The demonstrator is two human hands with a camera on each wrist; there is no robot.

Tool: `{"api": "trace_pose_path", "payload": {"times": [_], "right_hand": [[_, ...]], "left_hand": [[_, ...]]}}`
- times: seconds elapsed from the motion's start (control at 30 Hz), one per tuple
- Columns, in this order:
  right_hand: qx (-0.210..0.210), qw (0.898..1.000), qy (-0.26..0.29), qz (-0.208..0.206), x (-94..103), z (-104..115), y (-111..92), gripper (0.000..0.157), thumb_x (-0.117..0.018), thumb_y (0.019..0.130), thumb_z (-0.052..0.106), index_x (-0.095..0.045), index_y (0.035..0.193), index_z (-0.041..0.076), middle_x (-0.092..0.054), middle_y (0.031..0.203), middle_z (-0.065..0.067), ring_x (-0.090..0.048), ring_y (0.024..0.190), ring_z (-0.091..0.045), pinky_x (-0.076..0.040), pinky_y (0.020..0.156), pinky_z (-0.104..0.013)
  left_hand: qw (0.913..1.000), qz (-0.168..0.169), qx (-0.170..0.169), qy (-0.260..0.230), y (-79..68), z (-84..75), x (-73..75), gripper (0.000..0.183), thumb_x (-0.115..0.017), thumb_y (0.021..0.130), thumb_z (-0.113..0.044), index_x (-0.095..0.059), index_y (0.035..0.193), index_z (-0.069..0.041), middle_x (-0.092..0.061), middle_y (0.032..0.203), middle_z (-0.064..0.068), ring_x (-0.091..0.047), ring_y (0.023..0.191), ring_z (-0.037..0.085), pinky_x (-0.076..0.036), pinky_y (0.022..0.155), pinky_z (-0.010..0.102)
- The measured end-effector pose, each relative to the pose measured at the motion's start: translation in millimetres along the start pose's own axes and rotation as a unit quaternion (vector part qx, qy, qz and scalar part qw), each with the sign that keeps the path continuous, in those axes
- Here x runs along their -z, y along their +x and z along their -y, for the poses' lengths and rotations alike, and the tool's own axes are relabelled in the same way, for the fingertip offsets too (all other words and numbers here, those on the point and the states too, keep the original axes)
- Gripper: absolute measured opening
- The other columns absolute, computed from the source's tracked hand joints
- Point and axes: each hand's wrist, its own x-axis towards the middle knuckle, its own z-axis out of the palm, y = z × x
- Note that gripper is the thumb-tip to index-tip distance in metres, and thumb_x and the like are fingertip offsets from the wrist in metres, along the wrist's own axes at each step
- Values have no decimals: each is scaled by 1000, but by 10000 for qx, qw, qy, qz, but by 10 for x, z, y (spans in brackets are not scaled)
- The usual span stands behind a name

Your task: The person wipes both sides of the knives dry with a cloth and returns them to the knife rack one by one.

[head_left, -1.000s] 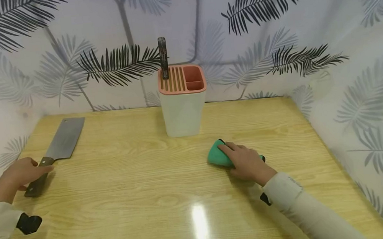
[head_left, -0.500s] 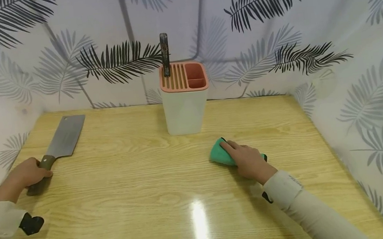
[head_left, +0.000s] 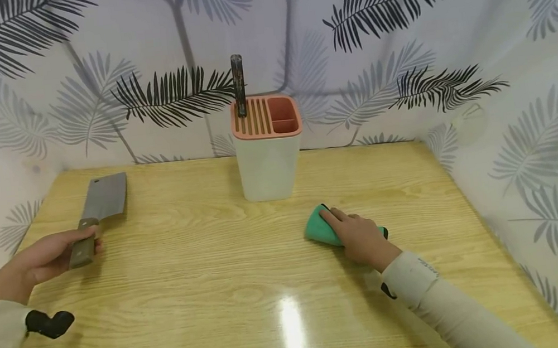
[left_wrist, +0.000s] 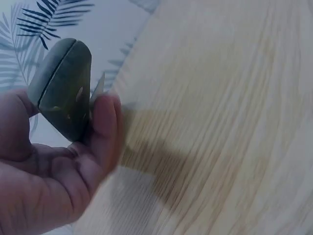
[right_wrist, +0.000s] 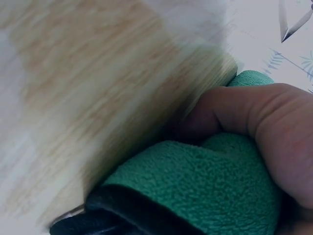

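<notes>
At the left of the table my left hand (head_left: 52, 254) grips the brown handle (head_left: 82, 251) of a cleaver (head_left: 104, 196), its wide grey blade pointing away from me. In the left wrist view the handle's butt end (left_wrist: 63, 93) rises between thumb and fingers, a shadow falling on the wood beside it. Right of the middle, my right hand (head_left: 362, 239) holds a folded green cloth (head_left: 318, 229) with dark edging against the tabletop. Seen from the right wrist, the cloth (right_wrist: 195, 181) is fuzzy and bunched under the thumb; the other fingers are mostly hidden.
A white knife block (head_left: 265, 169) with a salmon slotted top stands at the back centre. One dark handle (head_left: 238, 85) sticks up from its slots. The wooden table (head_left: 195, 294) meets leaf-patterned cloth (head_left: 521, 117) at the back and both sides.
My left hand has closed round the cleaver's handle and raised and turned it, moving it rightward from where it lay. The right hand keeps holding the cloth in the same place.
</notes>
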Motion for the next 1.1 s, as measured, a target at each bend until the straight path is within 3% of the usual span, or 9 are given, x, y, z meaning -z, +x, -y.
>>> {"api": "trace_pose_path", "payload": {"times": [0.07,0.27,0.43,0.6,0.77,0.97,1.1], "right_hand": [[11,10000,-33,-2,-5,5,7,78,-69,89,0,-29,156,8,-42,155,-19,-60,120,-45,-58,68,-51],[60,10000,-58,-10,-13,32,17,76,-69,89,2,-31,154,7,-44,153,-20,-60,120,-45,-58,67,-52],[77,9998,-163,-43,-11,36,30,74,-66,90,3,-29,155,8,-44,153,-19,-61,119,-45,-56,62,-49],[73,9998,-148,-119,11,27,29,75,-66,90,3,-29,155,9,-45,152,-17,-62,117,-44,-56,61,-48],[47,9998,-88,-145,10,19,36,74,-64,89,2,-30,155,9,-45,152,-17,-62,117,-44,-57,63,-49],[-158,9995,-49,-263,-26,-2,27,77,-64,86,3,-33,155,15,-50,147,-19,-63,113,-43,-57,60,-47],[-123,9981,155,-580,-19,-35,-6,73,-65,84,0,-41,151,16,-56,140,-18,-67,104,-41,-58,63,-48]], "left_hand": [[9982,46,-316,-511,5,-2,-52,25,-35,110,-18,-59,112,-24,-72,104,-2,-72,94,11,-61,80,25],[9891,-424,-1095,-885,16,-29,-253,26,-40,108,-21,-66,106,-19,-76,100,-4,-72,88,7,-59,74,20],[9765,-395,-1705,-1261,62,-84,-481,16,-42,107,-18,-45,119,-9,-75,101,-1,-73,89,10,-60,75,22],[9595,-98,-2380,-1506,121,-215,-736,22,-42,106,-11,-58,120,-7,-75,101,2,-74,88,13,-61,74,24],[9476,223,-2824,-1476,116,-336,-992,26,-42,105,-5,-63,122,-7,-75,103,4,-75,87,15,-62,76,26],[9476,278,-3015,-1020,90,-405,-1291,25,-44,105,-3,-61,123,-7,-77,106,3,-75,82,14,-62,71,26],[9448,173,-3156,-863,65,-443,-1504,22,-46,104,-3,-62,119,-6,-78,101,3,-75,77,14,-62,66,27]]}}
